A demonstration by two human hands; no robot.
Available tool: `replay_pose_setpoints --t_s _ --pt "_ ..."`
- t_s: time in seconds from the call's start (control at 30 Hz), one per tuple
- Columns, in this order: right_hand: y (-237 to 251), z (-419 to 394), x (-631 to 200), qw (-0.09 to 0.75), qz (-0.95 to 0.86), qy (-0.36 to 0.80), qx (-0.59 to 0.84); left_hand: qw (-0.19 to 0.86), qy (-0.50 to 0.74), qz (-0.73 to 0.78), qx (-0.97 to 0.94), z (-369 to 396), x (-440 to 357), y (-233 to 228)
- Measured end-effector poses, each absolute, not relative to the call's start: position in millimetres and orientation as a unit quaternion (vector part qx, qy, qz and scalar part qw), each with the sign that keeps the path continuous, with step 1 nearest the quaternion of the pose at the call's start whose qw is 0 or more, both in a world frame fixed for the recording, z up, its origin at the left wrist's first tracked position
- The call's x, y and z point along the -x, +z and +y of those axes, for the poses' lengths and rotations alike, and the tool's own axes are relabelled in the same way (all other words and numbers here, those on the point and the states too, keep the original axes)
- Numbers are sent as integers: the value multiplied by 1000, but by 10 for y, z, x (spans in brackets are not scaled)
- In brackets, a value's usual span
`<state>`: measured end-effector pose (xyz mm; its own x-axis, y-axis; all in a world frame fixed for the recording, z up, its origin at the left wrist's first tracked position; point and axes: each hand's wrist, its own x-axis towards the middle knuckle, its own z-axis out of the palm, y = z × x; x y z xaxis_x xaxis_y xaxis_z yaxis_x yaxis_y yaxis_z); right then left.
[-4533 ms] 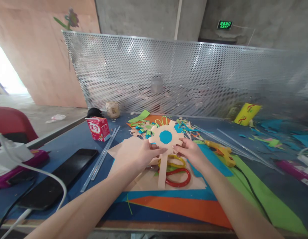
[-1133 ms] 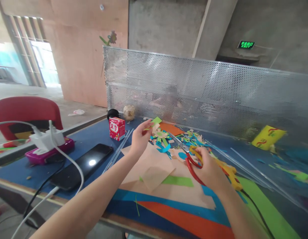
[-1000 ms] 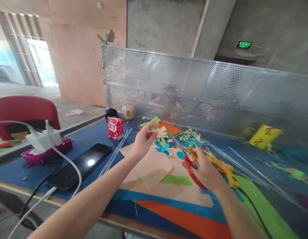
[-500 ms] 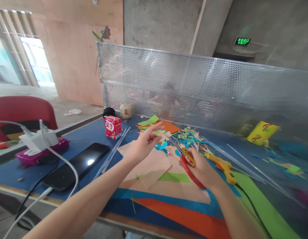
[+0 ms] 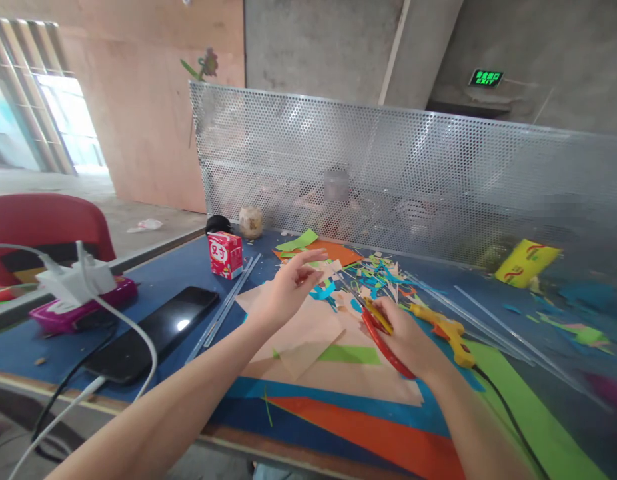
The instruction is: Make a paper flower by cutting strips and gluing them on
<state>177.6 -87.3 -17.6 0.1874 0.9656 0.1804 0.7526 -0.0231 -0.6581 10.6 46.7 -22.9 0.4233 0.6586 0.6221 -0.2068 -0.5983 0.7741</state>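
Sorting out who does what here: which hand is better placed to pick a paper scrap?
Left. The left hand hovers open over the paper scraps; the right hand grips scissors.

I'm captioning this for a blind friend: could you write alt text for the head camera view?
Seen from above, a person's right hand grips red-and-yellow scissors over peach paper sheets, while the open left hand hovers beside a heap of coloured paper scraps. A yellow glue gun, a black phone and a red carton lie on the blue table.
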Motion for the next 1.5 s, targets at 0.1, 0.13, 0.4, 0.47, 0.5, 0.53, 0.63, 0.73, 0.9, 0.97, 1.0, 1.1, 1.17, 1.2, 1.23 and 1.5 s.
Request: replay_pose_setpoints --t_s 0.1,0.13,0.4,0.47,0.5,0.53,0.63,0.73,0.9,0.97,1.0,1.1,1.17,1.2,1.23,1.5 --pt "-193 -864 -1779 331 -621 164 692 414 519 163 -730 463 -110 -232" --pt "-199 -860 -1783 329 -621 164 692 414 519 163 -730 461 -114 -234" --pt "-230 -847 -1813 326 -624 175 689 436 513 142 -726 441 -138 -241" --pt "-232 -846 -1817 329 -626 176 685 437 515 143 -724 443 -134 -244" --pt "-233 -846 -1819 330 -626 175 684 436 513 144 -725 445 -133 -248" --pt "-232 -846 -1820 330 -626 174 685 435 512 146 -726 447 -132 -252" --pt "-225 -850 -1818 329 -625 172 687 436 508 150 -727 454 -133 -260" --pt "-211 -857 -1808 332 -626 174 683 440 508 149 -726 460 -134 -254" --pt "-195 -868 -1794 337 -631 174 677 448 510 140 -721 478 -140 -264" --pt "-194 -869 -1792 332 -634 161 679 450 512 139 -718 488 -149 -282" --pt "-195 -868 -1793 330 -635 154 681 451 514 139 -717 493 -153 -291" --pt "-196 -859 -1793 328 -636 147 683 453 516 143 -713 500 -164 -306" --pt "-194 -853 -1795 332 -635 150 682 452 516 150 -713 498 -165 -306" --pt "-192 -851 -1795 334 -634 151 681 452 514 152 -713 496 -164 -303" --pt "-190 -851 -1796 335 -634 150 681 453 513 153 -713 493 -162 -300" --pt "-224 -841 -1829 351 -631 131 679 452 518 156 -709 520 -149 -293"
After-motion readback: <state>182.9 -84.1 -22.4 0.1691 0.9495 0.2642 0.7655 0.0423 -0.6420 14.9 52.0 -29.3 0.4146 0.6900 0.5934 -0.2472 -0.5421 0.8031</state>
